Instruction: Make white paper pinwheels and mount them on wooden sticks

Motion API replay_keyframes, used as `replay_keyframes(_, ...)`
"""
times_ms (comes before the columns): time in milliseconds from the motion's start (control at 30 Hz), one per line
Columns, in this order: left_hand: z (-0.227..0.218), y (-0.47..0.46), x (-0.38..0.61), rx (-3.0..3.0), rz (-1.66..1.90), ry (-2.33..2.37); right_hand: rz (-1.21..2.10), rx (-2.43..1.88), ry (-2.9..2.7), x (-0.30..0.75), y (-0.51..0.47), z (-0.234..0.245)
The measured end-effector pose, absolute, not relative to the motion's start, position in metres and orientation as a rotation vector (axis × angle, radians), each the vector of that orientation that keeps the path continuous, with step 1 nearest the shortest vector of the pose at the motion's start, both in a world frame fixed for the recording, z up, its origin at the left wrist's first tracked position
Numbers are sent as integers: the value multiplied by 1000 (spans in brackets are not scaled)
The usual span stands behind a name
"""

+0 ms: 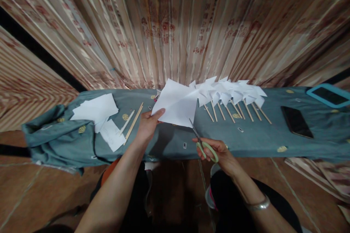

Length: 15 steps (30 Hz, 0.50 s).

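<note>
A white square sheet of paper (175, 102) is pinched at its left corner by my left hand (150, 122), thumb on top. It is held above the cloth-covered table (175, 145). My right hand (216, 151) grips scissors (203, 147) with pale green handles. Their blades point up and left, with the tips at the paper's lower right corner; whether they are cutting I cannot tell. Right of the sheet, several white paper pinwheels (226, 91) on wooden sticks lie overlapping in a row.
To the left lie a stack of white paper (95, 108), a smaller sheet with faint marks (112, 135), a white pen-like stick (127, 122) and wooden sticks (133, 123). On the right are a dark phone (296, 122) and a blue-framed tablet-like object (329, 94). A patterned curtain (164, 25) hangs behind.
</note>
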<state>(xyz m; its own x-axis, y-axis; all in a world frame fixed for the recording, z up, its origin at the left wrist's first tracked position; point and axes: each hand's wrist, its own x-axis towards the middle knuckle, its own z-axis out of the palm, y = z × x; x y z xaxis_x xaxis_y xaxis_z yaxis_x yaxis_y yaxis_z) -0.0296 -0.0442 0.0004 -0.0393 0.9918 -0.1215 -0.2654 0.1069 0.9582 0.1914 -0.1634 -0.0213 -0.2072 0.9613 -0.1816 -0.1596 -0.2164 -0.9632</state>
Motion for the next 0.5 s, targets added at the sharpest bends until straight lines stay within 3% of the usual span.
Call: replay_keyframes(500, 2, -47, -29, 894, 1262, 1106, 1591, -1139, -1090, 191, -164, -19)
